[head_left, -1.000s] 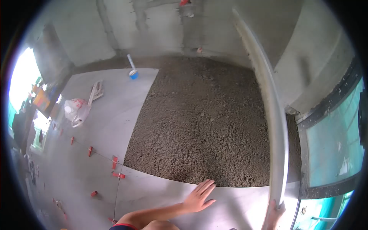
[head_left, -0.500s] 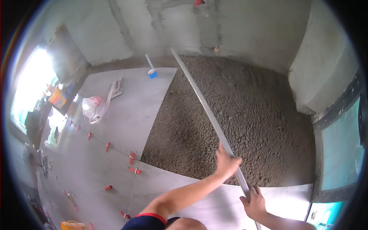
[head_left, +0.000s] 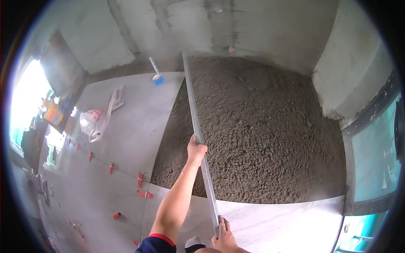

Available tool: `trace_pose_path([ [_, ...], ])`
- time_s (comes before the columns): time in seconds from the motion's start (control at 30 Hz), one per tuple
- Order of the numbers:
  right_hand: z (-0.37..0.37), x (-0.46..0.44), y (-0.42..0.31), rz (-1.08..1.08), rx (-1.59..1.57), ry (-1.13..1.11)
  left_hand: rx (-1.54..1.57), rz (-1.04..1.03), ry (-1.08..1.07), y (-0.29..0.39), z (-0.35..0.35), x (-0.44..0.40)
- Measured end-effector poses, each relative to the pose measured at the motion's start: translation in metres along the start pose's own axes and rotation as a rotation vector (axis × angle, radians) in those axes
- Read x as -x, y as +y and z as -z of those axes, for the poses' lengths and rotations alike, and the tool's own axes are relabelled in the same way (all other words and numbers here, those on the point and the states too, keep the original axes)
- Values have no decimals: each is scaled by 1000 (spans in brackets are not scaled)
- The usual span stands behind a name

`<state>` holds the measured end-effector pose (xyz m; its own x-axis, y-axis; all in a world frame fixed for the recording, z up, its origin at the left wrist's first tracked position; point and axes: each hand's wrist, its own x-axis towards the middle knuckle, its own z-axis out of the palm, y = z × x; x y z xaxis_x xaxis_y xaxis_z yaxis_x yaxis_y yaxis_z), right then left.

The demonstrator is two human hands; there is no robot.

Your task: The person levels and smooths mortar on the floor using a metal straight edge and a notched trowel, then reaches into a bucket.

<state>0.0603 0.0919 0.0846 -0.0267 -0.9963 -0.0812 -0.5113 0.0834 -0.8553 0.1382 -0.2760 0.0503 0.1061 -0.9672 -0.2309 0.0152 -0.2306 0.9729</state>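
A long metal straightedge (head_left: 193, 101) stretches from near the back wall down to my body, lying along the left part of the grainy mortar bed (head_left: 261, 139). My left hand (head_left: 196, 150) is closed round its middle, over the mortar. Closer to me, my right hand (head_left: 225, 238) grips the near end, above the pale tile along the front (head_left: 270, 219). To the left of the bar, a strip of mortar shows between it and the large laid tile (head_left: 139, 109).
On the left tile lie a plastic bag (head_left: 93, 122), a flat trowel-like tool (head_left: 119, 98) and a blue-and-white handled tool (head_left: 157, 79). Red levelling wedges (head_left: 140, 180) line the tile joints. Bare walls (head_left: 274, 33) bound the back, and a glazed frame (head_left: 373, 156) stands at the right.
The straightedge has swung left across the mortar and stands more upright in view. Both hands have moved left with it, still gripping. My view has shifted slightly.
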Motion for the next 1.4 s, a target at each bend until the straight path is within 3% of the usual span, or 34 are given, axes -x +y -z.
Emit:
trace_pose_path([
  [0.07,-3,-5,2,14,10,34,2,7,-26,-1,-8,-7],
  [0.17,-2,-6,-5,-212,-113,-23,-11,3,-54,-5,-18,-11],
  [0.27,-42,20,37,9,255,74,-44,-14,-67,-3,-42,7],
  [0.37,-20,34,16,-250,-79,37,-68,-2,-150,-5,-70,30],
  [0.47,-12,55,19,-288,-80,47,-67,58,-208,-8,-95,56],
  [0.53,-3,63,18,-295,-67,62,-139,-23,-270,-16,-106,67],
  [0.6,12,73,8,-348,-76,67,-115,86,-293,-19,-117,82],
  [0.63,17,77,6,-377,-66,54,-111,-8,-319,-19,-122,88],
  [0.73,17,99,21,-372,-37,35,-98,38,-370,-19,-131,109],
  [0.77,16,106,25,-339,9,65,-70,-82,-324,-28,-132,114],
  [0.9,24,102,30,-252,35,17,-102,142,-261,14,-113,115],
  [0.97,39,82,17,-324,-77,-32,-32,101,-274,-4,-108,95],
  [1.17,40,63,55,-69,89,28,16,22,-210,-10,-116,67],
  [1.3,73,34,51,-205,-45,75,44,67,-221,-4,-142,45],
  [1.4,78,42,47,-166,1,127,14,44,-241,-13,-159,52],
])
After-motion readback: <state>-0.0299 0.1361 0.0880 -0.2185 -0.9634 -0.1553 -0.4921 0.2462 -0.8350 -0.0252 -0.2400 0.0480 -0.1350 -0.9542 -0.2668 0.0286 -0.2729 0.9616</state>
